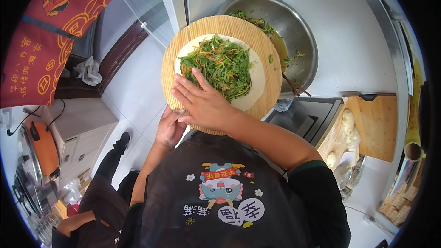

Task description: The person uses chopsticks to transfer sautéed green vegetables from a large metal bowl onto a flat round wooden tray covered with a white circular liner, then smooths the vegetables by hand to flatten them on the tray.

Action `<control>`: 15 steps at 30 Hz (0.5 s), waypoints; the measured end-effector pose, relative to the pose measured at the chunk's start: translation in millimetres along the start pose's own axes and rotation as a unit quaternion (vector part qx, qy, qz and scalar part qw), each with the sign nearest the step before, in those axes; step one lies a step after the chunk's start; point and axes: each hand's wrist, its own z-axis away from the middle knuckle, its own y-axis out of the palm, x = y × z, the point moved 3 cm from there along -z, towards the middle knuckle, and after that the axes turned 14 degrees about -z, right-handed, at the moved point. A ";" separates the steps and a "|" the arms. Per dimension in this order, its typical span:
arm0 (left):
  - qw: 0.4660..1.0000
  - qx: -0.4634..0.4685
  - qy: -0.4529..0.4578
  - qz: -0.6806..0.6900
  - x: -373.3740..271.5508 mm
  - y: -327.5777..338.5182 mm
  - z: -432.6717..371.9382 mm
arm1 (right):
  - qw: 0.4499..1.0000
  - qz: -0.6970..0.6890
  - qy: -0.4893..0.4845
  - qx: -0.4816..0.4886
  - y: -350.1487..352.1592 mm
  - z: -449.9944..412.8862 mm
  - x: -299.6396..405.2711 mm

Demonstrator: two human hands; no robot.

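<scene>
A round ridged wooden board (pixel 273 86) carries a flat disc of pale dough (pixel 257 75). Shredded greens with orange strips (pixel 224 65) cover much of the dough, leaving a bare band at the right. My left hand (pixel 171 126) grips the board's lower left edge from below, thumb near the rim. Over the board's lower left part lies my right hand (pixel 203 101), palm down, its fingers spread at the edge of the greens and dough; nothing is seen held in it. Behind the board, a steel bowl (pixel 303 41) holds more greens, liquid and a pair of chopsticks (pixel 295 86).
Right of me are a dark metal appliance (pixel 296 113), a wooden cutting board (pixel 373 127) and dough pieces (pixel 348 124) under plastic. Another person's leg and arm (pixel 77 221) show at lower left, near an orange electric pan (pixel 45 148). A clear panel (pixel 137 3) stands upper left.
</scene>
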 end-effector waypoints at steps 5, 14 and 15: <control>0.999 -0.016 0.011 0.026 1.2 -6.9 3.5 | 0.994 -0.063 0.025 -0.086 -55.7 26.0 -7.4; 0.999 -0.022 0.014 0.037 10.7 -10.2 3.0 | 0.995 -0.027 0.086 0.033 -54.1 168.8 -25.2; 0.999 -0.025 0.014 0.035 10.7 -8.9 4.0 | 0.995 -0.059 0.057 0.060 -44.6 165.8 -18.5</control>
